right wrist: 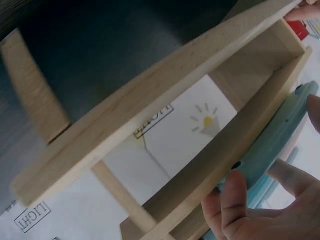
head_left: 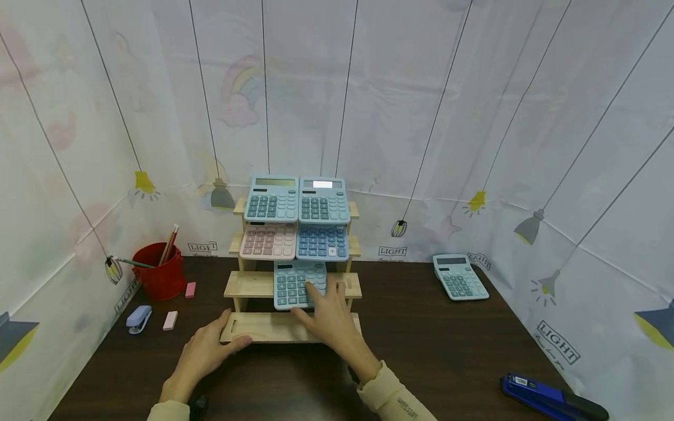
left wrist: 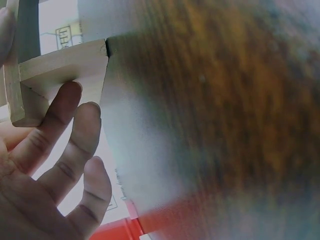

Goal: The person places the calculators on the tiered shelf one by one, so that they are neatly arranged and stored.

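A tiered wooden rack stands on the dark table. At its lowest step, my left hand holds the left front corner, thumb along the front; in the left wrist view the fingers curl beside the end board. My right hand grips a light blue calculator leaning on the second step from the bottom. One fingertip lies on its keys, and other fingers are at its right side. Seen from the right wrist, fingers are around the calculator's edge.
Higher steps hold a pink calculator, a blue one and two light blue ones. Another calculator lies at right, with a blue stapler nearer. At left are a red bucket, a small stapler and two erasers.
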{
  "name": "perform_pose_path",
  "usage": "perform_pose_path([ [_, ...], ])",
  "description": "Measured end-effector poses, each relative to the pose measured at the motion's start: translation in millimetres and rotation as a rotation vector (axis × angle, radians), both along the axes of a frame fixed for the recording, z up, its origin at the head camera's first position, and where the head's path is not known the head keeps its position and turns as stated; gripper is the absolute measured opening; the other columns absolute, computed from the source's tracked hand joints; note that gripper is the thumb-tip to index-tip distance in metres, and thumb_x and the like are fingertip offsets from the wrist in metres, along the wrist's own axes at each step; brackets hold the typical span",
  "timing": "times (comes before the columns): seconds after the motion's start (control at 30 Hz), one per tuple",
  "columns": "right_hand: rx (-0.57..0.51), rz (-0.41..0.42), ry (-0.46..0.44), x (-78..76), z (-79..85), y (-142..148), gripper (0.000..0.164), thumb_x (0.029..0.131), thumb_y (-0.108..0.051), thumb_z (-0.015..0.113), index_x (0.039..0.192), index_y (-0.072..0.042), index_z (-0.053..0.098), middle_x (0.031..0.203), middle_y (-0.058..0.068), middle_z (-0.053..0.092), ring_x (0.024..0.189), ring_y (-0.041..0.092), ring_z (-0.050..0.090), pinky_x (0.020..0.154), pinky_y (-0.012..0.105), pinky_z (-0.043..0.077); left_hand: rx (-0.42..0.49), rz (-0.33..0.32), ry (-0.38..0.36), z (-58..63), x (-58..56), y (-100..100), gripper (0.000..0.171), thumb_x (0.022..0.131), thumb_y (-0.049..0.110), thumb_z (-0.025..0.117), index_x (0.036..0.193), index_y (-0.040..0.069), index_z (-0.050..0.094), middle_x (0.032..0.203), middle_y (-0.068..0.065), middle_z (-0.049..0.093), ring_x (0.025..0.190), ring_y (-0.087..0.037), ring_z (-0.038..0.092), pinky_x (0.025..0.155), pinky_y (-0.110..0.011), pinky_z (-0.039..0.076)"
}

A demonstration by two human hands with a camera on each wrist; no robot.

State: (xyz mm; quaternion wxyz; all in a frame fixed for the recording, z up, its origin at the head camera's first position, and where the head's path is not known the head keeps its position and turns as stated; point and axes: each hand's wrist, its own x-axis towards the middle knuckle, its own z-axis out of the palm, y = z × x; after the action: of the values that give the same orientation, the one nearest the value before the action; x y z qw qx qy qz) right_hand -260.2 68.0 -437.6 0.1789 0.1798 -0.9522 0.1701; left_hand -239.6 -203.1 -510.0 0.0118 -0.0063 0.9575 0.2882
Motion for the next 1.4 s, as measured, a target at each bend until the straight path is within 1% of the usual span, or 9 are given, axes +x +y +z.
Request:
perform_pose_path([
  [0.1, 0.033, 0.022, 0.063, -0.7, -1.9, -8, 0.057, 0.09, -0.047, 0.071, 0.134, -0.01, 0.064, 0.14, 0.033, 0.046, 0.112, 0.04, 0.047, 0.08, 0.045, 0.056, 0.002, 0.002, -0.011, 0.3, 0.3, -1, 0.113, 0.078, 0.082, 0.059, 0.156, 0.003, 0.034, 0.152, -0.028, 0.046, 0.131, -0.052, 0.052, 0.09, -0.069, 0.047],
  [0.2, 0.063, 0.042, 0.112, -1.6, -4.6, -16, 0.055, 0.092, -0.045, 0.07, 0.134, -0.01, 0.064, 0.138, 0.033, 0.045, 0.113, 0.039, 0.047, 0.081, 0.041, 0.057, 0.002, 0.002, -0.02, 0.4, 0.3, -1, 0.113, 0.079, 0.082, 0.059, 0.155, 0.003, 0.034, 0.152, -0.029, 0.046, 0.132, -0.052, 0.051, 0.092, -0.069, 0.046],
  [0.4, 0.082, 0.066, 0.151, -4.6, -7.7, -27, 0.05, 0.095, -0.042, 0.067, 0.132, -0.01, 0.063, 0.138, 0.034, 0.045, 0.114, 0.04, 0.048, 0.081, 0.04, 0.057, 0.004, -0.006, -0.014, 0.0, -0.9, 0, 0.113, 0.079, 0.082, 0.059, 0.156, 0.002, 0.034, 0.152, -0.029, 0.046, 0.131, -0.052, 0.052, 0.091, -0.069, 0.047],
  [0.63, 0.11, 0.068, 0.171, -6.8, -7.7, -44, 0.048, 0.096, -0.045, 0.065, 0.131, -0.011, 0.064, 0.136, 0.035, 0.047, 0.115, 0.04, 0.049, 0.079, 0.037, 0.058, 0.0, -0.007, -0.016, 0.4, -1.7, -1, 0.114, 0.079, 0.082, 0.058, 0.156, 0.001, 0.033, 0.152, -0.029, 0.045, 0.13, -0.052, 0.053, 0.09, -0.069, 0.048],
  [0.9, 0.145, 0.039, 0.188, -7.2, -7.5, -63, 0.049, 0.095, -0.049, 0.064, 0.129, -0.012, 0.065, 0.132, 0.031, 0.05, 0.112, 0.035, 0.049, 0.079, 0.034, 0.057, 0.004, -0.017, -0.019, 1.1, -0.6, 0, 0.112, 0.081, 0.081, 0.057, 0.156, 0.002, 0.033, 0.153, -0.029, 0.044, 0.131, -0.053, 0.051, 0.09, -0.07, 0.047],
  [1.07, 0.161, 0.022, 0.208, -7.3, -6.7, -68, 0.05, 0.094, -0.05, 0.066, 0.126, -0.012, 0.066, 0.129, 0.031, 0.052, 0.108, 0.033, 0.048, 0.078, 0.033, 0.056, 0.006, -0.019, -0.006, 0.6, -0.5, -1, 0.111, 0.081, 0.081, 0.057, 0.156, 0.002, 0.034, 0.153, -0.028, 0.045, 0.13, -0.054, 0.052, 0.089, -0.071, 0.047],
  [1.2, 0.168, 0.019, 0.235, -8.2, -7.8, -68, 0.052, 0.093, -0.051, 0.066, 0.127, -0.012, 0.066, 0.128, 0.031, 0.053, 0.107, 0.032, 0.049, 0.076, 0.032, 0.056, 0.009, -0.019, 0.0, -1.0, -0.1, -2, 0.111, 0.081, 0.081, 0.057, 0.156, 0.002, 0.033, 0.152, -0.028, 0.046, 0.131, -0.053, 0.051, 0.091, -0.071, 0.046],
  [1.27, 0.156, 0.023, 0.224, -7.5, -7.5, -66, 0.055, 0.092, -0.052, 0.067, 0.13, -0.011, 0.064, 0.129, 0.03, 0.052, 0.108, 0.033, 0.05, 0.077, 0.033, 0.056, 0.013, -0.019, -0.002, -1.5, -0.3, -2, 0.111, 0.081, 0.081, 0.057, 0.156, 0.003, 0.033, 0.152, -0.028, 0.046, 0.131, -0.053, 0.051, 0.091, -0.071, 0.046],
  [1.4, 0.123, 0.026, 0.167, -3.2, -6.4, -60, 0.064, 0.091, -0.053, 0.068, 0.137, -0.009, 0.057, 0.135, 0.031, 0.051, 0.114, 0.036, 0.052, 0.079, 0.035, 0.058, 0.011, -0.02, -0.014, -1.2, -1.4, -2, 0.112, 0.08, 0.082, 0.057, 0.156, 0.003, 0.033, 0.153, -0.028, 0.045, 0.131, -0.053, 0.051, 0.091, -0.071, 0.046],
])
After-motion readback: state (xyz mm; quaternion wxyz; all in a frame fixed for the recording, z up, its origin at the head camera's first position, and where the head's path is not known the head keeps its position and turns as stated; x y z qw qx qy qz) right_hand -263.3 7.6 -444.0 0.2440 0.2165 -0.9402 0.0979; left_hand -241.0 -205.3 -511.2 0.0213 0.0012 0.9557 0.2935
